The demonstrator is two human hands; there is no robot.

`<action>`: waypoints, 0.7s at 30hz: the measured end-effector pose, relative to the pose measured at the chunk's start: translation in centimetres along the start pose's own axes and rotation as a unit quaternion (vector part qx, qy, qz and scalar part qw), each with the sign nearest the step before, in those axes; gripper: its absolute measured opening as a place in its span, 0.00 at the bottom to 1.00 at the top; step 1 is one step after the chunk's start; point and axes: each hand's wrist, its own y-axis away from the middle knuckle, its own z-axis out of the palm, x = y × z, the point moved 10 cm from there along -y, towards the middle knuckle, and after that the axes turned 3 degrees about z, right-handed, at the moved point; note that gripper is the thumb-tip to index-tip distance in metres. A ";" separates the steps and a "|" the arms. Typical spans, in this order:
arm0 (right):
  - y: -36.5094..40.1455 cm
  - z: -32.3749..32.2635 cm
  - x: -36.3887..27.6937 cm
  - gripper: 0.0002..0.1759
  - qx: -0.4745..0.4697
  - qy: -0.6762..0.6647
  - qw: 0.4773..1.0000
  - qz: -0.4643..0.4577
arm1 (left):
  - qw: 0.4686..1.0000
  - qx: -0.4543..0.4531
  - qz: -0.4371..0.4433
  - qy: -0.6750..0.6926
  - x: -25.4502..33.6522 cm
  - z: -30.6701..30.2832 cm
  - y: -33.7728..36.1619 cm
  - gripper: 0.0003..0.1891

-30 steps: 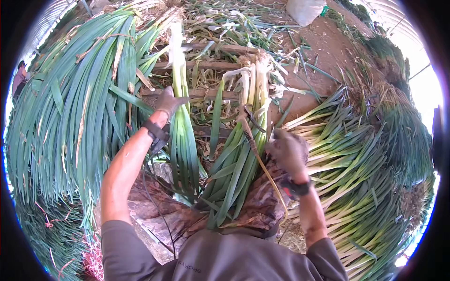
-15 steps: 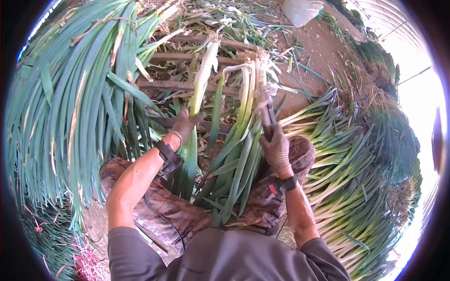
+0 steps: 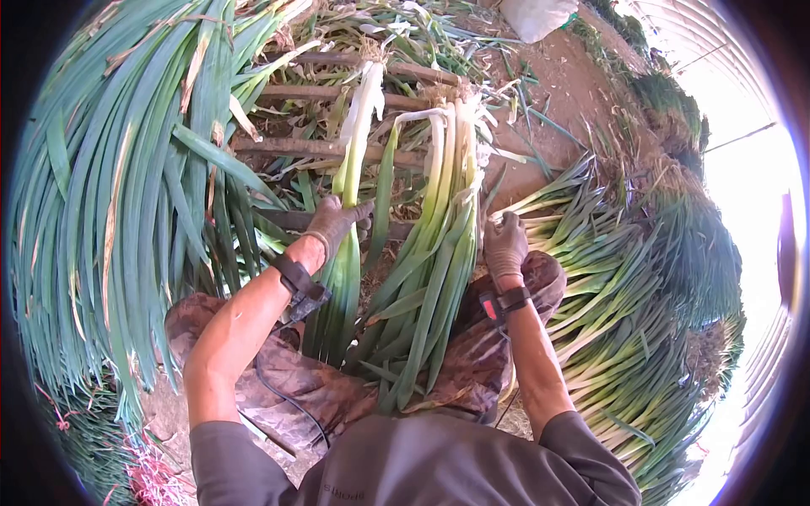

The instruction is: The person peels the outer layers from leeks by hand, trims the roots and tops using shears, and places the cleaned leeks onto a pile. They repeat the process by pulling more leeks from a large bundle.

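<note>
My left hand (image 3: 332,226), in a glove, is closed around the green part of a leek (image 3: 361,126). Its white stem and roots point away from me, and its leaves hang down between my legs. To the right of it lies a bunch of several leeks (image 3: 437,194), roots at the far end and one stem bent over. My gloved right hand (image 3: 505,244) is closed just right of that bunch. The dark-handled tool in it is seen almost edge-on and its kind is hard to make out.
Wooden slats (image 3: 308,147) with leaf scraps lie ahead. A large heap of leeks (image 3: 93,185) rises on my left; another row of leeks (image 3: 607,304) spreads along my right. A pale sack (image 3: 540,15) stands at the far end. Pink ties (image 3: 156,472) lie at lower left.
My right hand has turned and shifted slightly right, off the bunch; the tool, blurred and plainer before, now shows little. My left hand keeps its hold on the leek. The view has shifted slightly.
</note>
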 end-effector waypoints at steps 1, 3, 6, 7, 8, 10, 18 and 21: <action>0.0 -1.9 -3.1 0.22 0.070 -0.023 0.995 -0.062 | 1.000 -0.003 -0.001 -0.001 0.0 0.2 -0.1 0.16; -1.3 1.7 -7.1 0.23 -0.112 -0.048 0.991 -0.057 | 1.000 -0.009 -0.004 -0.004 -0.3 0.3 -0.2 0.16; -2.8 6.8 -10.0 0.30 -0.231 0.127 0.964 -0.034 | 1.000 -0.011 0.013 -0.017 0.5 0.7 0.3 0.16; -3.2 8.8 -9.6 0.32 -0.270 0.157 0.950 -0.009 | 1.000 -0.011 0.013 -0.015 0.8 0.8 0.5 0.16; -3.6 9.8 -9.7 0.33 -0.257 0.158 0.953 -0.001 | 1.000 -0.011 0.014 -0.007 0.6 0.6 0.5 0.16; -4.3 10.9 -10.3 0.36 -0.233 0.159 0.959 0.013 | 1.000 -0.012 0.016 -0.006 1.0 0.5 0.6 0.17; -1.7 16.0 -16.7 0.45 -0.260 0.051 0.963 0.036 | 0.999 0.032 0.035 0.027 1.8 -1.9 0.5 0.15; -0.1 17.1 -20.2 0.43 -0.259 0.018 0.965 -0.037 | 0.998 0.051 0.034 0.034 1.9 -3.2 0.3 0.15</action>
